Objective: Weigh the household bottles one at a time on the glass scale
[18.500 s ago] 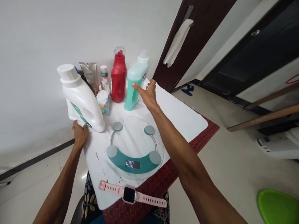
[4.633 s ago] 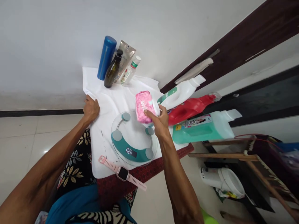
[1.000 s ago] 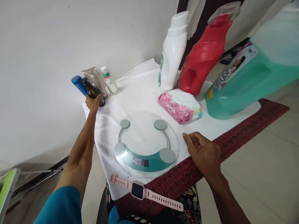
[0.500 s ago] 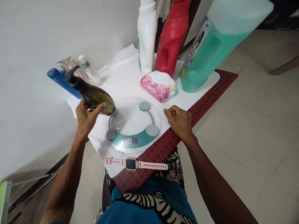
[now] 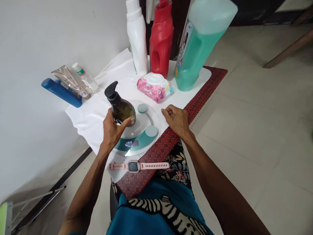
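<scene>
Left hand (image 5: 112,129): wraps the lower body of the dark pump bottle (image 5: 122,111), thumb along the near right side and fingers round the left, spread just as wide as the bottle and closed against it.
Pump bottle: sits inside that grip, its black pump top above the fingers and leaning leftward; it is over the glass scale (image 5: 144,140), but whether its base touches the glass cannot be told.
Display (image 5: 132,144): nearer than the grip and a little to its right; it seems to show zeros, with marks beside them too blurred to read.
Bottle over scale: judged from this, picking it up and bringing it over the glass are done; leaving it to stand there by itself is not, and the zeros suggest that its weight is not on the scale.
Right hand (image 5: 177,120): right of the grip, beyond the scale's rim, loosely curled; nothing shows in it, though the palm is hidden.
Far right of the grip: a wipes pack (image 5: 155,89) lies before the white bottle (image 5: 137,39), red bottle (image 5: 162,36) and green bottle (image 5: 190,70).
Left beyond the grip: blue bottle (image 5: 61,93), silver tube (image 5: 70,80) and clear bottle (image 5: 86,78), near the wall.
Nearer than the grip: a pink watch (image 5: 133,166).
</scene>
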Available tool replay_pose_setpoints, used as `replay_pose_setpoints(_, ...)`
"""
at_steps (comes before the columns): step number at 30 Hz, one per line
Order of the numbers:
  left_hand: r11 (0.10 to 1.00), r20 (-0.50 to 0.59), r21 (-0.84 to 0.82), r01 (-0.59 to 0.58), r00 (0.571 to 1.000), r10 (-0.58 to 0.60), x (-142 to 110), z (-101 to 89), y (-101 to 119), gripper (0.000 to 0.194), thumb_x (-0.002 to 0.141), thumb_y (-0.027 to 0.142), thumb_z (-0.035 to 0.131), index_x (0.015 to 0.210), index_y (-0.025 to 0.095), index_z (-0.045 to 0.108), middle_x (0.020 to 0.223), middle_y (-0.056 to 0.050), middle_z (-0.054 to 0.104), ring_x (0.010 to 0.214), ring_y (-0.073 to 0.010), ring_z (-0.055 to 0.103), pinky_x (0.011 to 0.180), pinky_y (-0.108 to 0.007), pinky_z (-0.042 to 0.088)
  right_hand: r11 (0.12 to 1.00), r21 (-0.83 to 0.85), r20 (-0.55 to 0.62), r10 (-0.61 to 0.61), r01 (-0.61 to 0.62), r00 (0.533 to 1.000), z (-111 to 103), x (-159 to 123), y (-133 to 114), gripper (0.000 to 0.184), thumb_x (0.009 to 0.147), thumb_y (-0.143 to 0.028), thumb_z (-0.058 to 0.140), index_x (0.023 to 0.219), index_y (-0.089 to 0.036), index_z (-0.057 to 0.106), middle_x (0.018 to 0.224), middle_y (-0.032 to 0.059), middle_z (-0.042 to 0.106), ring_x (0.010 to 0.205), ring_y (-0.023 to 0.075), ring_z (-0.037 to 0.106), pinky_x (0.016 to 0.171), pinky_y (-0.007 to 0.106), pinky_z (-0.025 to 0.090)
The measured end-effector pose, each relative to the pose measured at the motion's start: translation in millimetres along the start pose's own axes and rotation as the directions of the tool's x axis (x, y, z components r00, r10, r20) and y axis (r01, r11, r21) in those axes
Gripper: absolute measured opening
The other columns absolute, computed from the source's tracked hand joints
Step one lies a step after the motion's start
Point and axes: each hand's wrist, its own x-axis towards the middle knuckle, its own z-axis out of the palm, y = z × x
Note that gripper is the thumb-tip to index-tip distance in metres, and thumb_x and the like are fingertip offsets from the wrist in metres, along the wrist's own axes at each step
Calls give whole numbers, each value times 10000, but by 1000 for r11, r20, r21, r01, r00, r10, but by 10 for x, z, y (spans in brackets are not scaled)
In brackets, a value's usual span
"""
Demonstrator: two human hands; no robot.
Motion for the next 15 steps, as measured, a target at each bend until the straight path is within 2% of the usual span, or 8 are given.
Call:
replay_pose_setpoints(2, 998, 46, -64, -12, 999, 15, -50, -76, -17, 778, 786, 630, 930, 1392, 227, 653, 1355, -154, 762, 1147, -320, 762, 971, -491, 658, 1000, 13, -3, 1, -1, 1000, 3, -1, 5, 297, 967, -437, 617, 744, -267, 520, 646, 7, 638, 612, 179, 560, 685, 332, 396)
replay_pose_setpoints(4, 991, 32, -136, -10, 999, 15, -136, -190, -80, 810, 875, 719, 825, 1492, 243, 605, 1513, -183, 689, 1240, -330, 755, 1024, -502, 653, 1000, 26, -3, 1, -1, 1000, 1, 0, 6, 297, 973, -442, 611, 750, -268, 521, 648, 7, 640, 611, 179, 556, 681, 332, 393)
replay_pose_setpoints(7, 982, -115, -183, 46, 991, -68, -294, -398, -245, 763, 988, 806, 624, 1500, 241, 593, 1530, -199, 670, 1233, -322, 779, 1014, -477, 659, 1000, 24, -1, 9, -9, 1000, -7, 8, 3, 303, 977, -436, 612, 745, -267, 517, 643, 7, 632, 607, 176, 548, 687, 335, 385)
replay_pose_setpoints(9, 977, -220, -188, 100, 965, -141, -380, -521, -348, 773, 995, 838, 575, 1468, 228, 597, 1470, -202, 695, 1192, -318, 798, 972, -451, 666, 1000, 21, 0, 12, -12, 1000, -11, 15, 4, 304, 976, -429, 612, 739, -265, 515, 644, 11, 630, 614, 176, 547, 695, 337, 382)
replay_pose_setpoints(12, 983, -257, -148, 110, 955, -146, -429, -593, -388, 813, 958, 853, 624, 1464, 219, 590, 1461, -210, 698, 1201, -326, 795, 982, -455, 656, 1000, 26, -3, 8, -8, 1000, -9, 21, 13, 301, 971, -423, 612, 734, -265, 513, 651, 19, 636, 637, 181, 555, 694, 337, 381)
replay_pose_setpoints(15, 996, -150, -84, 34, 988, -47, -366, -449, -280, 866, 896, 784, 767, 1531, 234, 557, 1535, -212, 670, 1299, -339, 752, 1068, -488, 627, 999, 41, 0, 2, -2, 1000, -4, 18, 20, 307, 975, -426, 611, 733, -267, 511, 654, 19, 638, 644, 182, 558, 685, 334, 379)
